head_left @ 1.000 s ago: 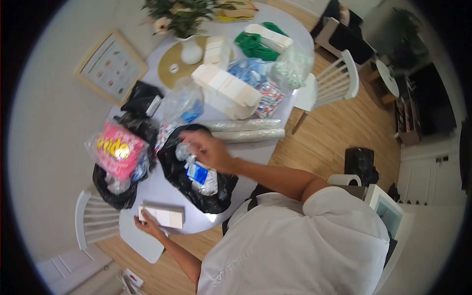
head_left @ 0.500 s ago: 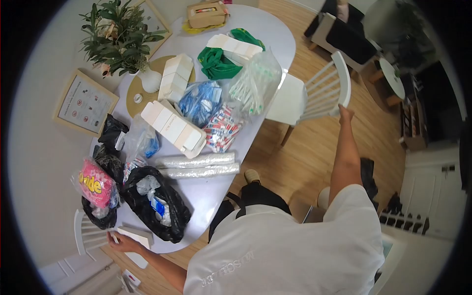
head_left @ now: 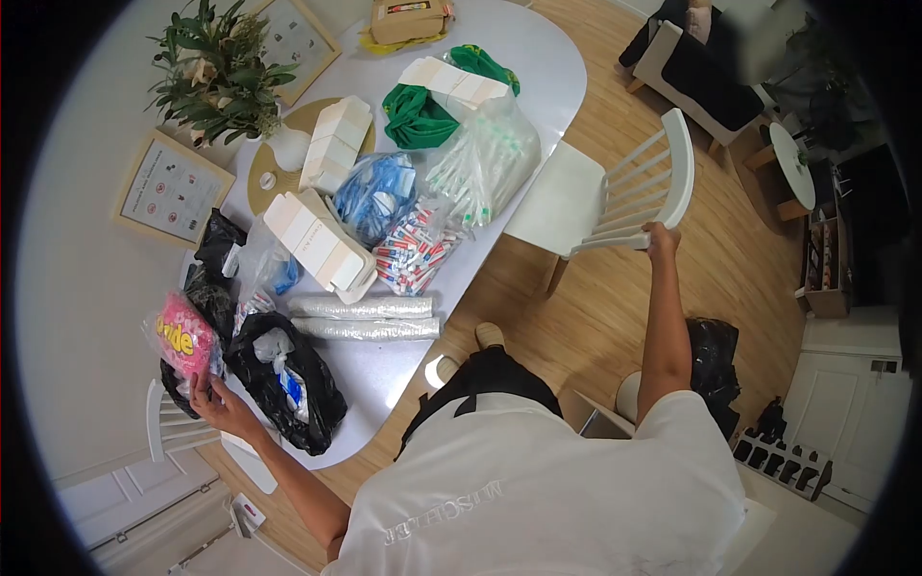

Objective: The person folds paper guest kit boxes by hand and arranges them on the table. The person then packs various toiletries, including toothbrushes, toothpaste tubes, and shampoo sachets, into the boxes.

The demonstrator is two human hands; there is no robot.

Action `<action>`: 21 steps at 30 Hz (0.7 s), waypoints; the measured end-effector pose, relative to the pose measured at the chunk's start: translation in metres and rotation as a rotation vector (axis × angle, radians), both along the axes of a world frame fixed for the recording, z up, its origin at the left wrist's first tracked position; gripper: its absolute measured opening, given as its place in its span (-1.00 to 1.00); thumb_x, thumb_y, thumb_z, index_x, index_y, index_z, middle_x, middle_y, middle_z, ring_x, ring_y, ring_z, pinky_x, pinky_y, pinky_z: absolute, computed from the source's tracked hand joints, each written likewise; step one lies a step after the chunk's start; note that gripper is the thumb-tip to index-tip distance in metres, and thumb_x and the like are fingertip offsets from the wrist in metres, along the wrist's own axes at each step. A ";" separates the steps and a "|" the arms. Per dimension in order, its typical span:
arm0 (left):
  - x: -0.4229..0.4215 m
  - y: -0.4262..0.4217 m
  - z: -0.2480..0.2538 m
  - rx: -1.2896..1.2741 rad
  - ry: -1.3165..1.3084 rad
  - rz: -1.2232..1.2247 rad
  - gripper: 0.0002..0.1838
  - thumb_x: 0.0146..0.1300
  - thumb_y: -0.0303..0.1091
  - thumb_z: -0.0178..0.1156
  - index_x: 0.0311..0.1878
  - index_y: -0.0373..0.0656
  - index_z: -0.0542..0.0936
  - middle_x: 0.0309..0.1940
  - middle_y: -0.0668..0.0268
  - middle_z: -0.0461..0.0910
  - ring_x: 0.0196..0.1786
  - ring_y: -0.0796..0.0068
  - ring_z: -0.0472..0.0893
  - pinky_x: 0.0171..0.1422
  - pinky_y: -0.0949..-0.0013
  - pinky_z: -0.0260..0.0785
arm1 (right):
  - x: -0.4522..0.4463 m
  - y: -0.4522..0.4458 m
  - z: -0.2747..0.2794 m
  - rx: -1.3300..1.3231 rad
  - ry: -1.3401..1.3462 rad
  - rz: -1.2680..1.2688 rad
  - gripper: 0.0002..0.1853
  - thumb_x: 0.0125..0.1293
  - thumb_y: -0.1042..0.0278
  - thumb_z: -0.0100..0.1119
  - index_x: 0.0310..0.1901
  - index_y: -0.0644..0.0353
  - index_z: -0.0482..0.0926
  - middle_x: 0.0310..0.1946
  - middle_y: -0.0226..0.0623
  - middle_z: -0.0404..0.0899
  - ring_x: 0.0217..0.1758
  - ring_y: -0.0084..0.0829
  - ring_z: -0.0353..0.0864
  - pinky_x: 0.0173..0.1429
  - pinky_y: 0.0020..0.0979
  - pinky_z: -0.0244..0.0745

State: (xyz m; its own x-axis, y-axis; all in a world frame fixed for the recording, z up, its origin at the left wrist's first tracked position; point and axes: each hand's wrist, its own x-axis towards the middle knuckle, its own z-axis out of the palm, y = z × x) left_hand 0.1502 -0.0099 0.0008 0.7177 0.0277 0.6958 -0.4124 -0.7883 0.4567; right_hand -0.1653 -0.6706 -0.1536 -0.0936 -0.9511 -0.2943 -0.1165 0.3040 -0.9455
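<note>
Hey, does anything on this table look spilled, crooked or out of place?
I see nothing spilled or visibly broken. The black plastic bag gapes open, exposing its contents, and one white carton lies askew on the green bundle instead of flat on the table.

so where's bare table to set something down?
Two patches on the table: between the silver rolls, open black bag and near edge; and the far end, right of the brown pack and beyond the green bag. Crowded: the middle, boxes against clear bags, and the left, around the pink pack.
</note>
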 end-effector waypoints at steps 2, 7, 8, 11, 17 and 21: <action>-0.003 0.004 0.001 0.053 -0.029 0.006 -0.77 0.26 -0.42 0.06 -0.09 -0.32 0.55 -0.03 0.16 0.42 0.03 0.34 0.43 -0.04 0.39 0.42 | -0.016 0.011 -0.021 -0.106 -0.103 0.031 -0.46 -0.32 0.68 0.15 -0.11 0.49 0.39 -0.33 -0.13 0.47 -0.38 -0.21 0.51 -0.32 -0.25 0.46; -0.008 0.025 -0.005 -0.276 0.041 -0.132 -0.79 0.29 -0.49 0.01 -0.07 -0.38 0.50 0.04 0.18 0.34 -0.02 0.42 0.49 0.02 0.45 0.44 | -0.066 0.093 -0.005 -0.069 -0.022 -0.022 -0.49 -0.28 0.68 0.11 -0.12 0.49 0.40 -0.35 -0.21 0.46 -0.36 -0.30 0.48 -0.34 -0.31 0.41; -0.009 0.029 -0.007 -0.283 0.046 -0.131 -0.79 0.29 -0.49 0.01 -0.07 -0.38 0.50 0.04 0.18 0.34 -0.02 0.42 0.49 0.02 0.45 0.44 | -0.074 0.116 0.003 -0.105 -0.022 -0.049 -0.51 -0.28 0.67 0.11 -0.14 0.49 0.40 -0.36 -0.22 0.45 -0.37 -0.31 0.48 -0.35 -0.32 0.40; -0.003 0.037 -0.018 -0.407 0.059 -0.218 -0.80 0.29 -0.55 -0.02 -0.05 -0.38 0.47 0.03 0.16 0.32 -0.07 0.38 0.52 0.01 0.42 0.47 | -0.132 0.148 -0.012 -0.041 -0.031 -0.047 -0.57 -0.28 0.65 0.14 -0.20 0.48 0.45 -0.38 -0.20 0.47 -0.43 -0.26 0.51 -0.34 -0.25 0.45; 0.008 -0.006 -0.024 -0.646 0.103 -0.345 -0.82 0.26 -0.57 0.02 -0.08 -0.38 0.46 0.00 0.18 0.38 -0.17 0.43 0.56 -0.10 0.47 0.47 | -0.214 0.208 0.001 0.139 0.158 -0.059 -0.52 -0.28 0.62 0.14 -0.16 0.48 0.44 -0.44 -0.21 0.48 -0.45 -0.28 0.52 -0.38 -0.29 0.45; 0.009 -0.043 -0.016 -0.651 0.148 -0.436 -0.84 0.24 -0.58 0.02 -0.13 -0.36 0.50 -0.01 0.19 0.39 -0.18 0.46 0.56 -0.10 0.50 0.47 | -0.201 0.246 0.035 0.313 0.420 -0.037 -0.53 -0.29 0.65 0.12 -0.17 0.40 0.43 -0.44 -0.19 0.47 -0.46 -0.24 0.50 -0.41 -0.25 0.44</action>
